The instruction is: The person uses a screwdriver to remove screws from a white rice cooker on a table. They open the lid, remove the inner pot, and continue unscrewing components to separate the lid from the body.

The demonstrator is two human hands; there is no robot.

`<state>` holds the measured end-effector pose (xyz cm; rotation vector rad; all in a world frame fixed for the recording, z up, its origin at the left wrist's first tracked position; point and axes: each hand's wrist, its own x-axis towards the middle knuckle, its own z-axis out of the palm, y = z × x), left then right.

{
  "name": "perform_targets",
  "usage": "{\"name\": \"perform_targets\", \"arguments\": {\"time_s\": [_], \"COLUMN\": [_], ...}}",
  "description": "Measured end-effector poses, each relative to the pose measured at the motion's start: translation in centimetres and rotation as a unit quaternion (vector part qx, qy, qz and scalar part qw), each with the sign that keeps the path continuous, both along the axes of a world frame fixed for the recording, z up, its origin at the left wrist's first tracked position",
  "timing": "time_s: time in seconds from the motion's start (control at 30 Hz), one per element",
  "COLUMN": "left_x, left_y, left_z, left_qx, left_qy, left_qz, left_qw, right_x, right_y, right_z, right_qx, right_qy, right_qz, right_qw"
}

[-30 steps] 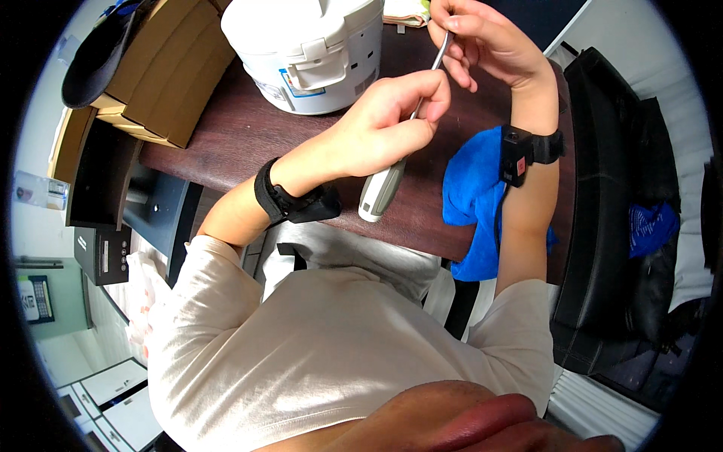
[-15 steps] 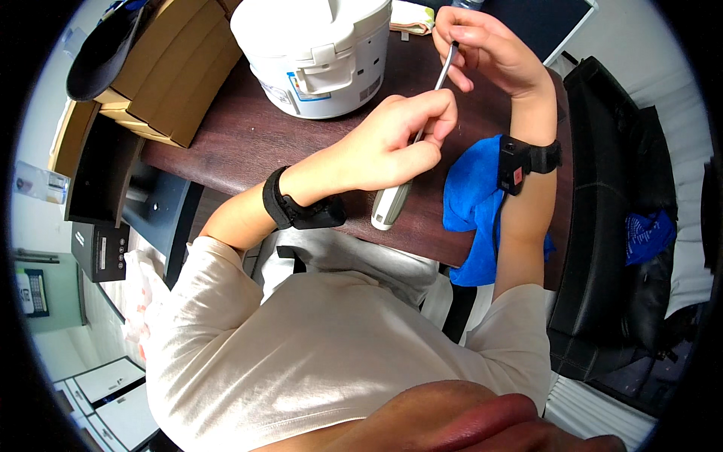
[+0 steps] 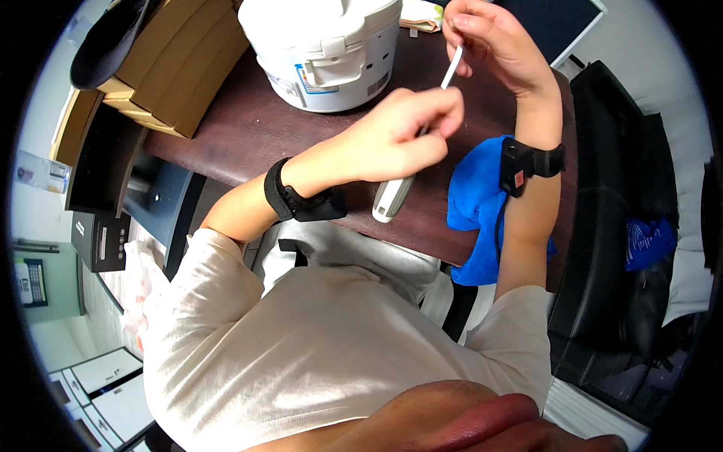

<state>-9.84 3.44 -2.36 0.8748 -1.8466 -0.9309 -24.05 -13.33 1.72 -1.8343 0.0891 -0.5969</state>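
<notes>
My right hand (image 3: 493, 41) pinches the upper end of a thin white strip (image 3: 452, 74) above the dark brown table (image 3: 241, 132). My left hand (image 3: 395, 139) is raised just below it, thumb and forefinger closed on the strip's lower end. Both wrists wear black bands. A white elongated object (image 3: 390, 200) lies on the table under my left hand, partly hidden by it. A blue cloth (image 3: 474, 200) lies beside my right forearm at the table's near edge.
A white rice cooker (image 3: 324, 45) stands at the back of the table. Cardboard boxes (image 3: 177, 68) with a black cap (image 3: 109, 41) on them sit at the back left. A black seat (image 3: 625, 226) is at the right.
My left fingertips have come up closer to the strip's lower end. My right hand has stayed almost where it was.
</notes>
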Motion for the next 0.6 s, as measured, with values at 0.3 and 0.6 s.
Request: {"name": "perform_targets", "arguments": {"time_s": [0.3, 0.6], "left_x": [1.4, 2.8], "left_y": [-1.6, -2.8], "left_z": [-4.2, -6.8], "left_qx": [0.073, 0.148], "left_qy": [-0.2, -0.302], "left_qz": [0.043, 0.12], "left_qw": [0.976, 0.934], "right_x": [1.0, 3.0], "right_y": [1.3, 2.4], "right_z": [0.3, -1.5], "right_qx": [-0.056, -0.071], "right_qy": [0.107, 0.206], "right_qz": [-0.039, -0.009], "right_qw": [0.992, 0.976]}}
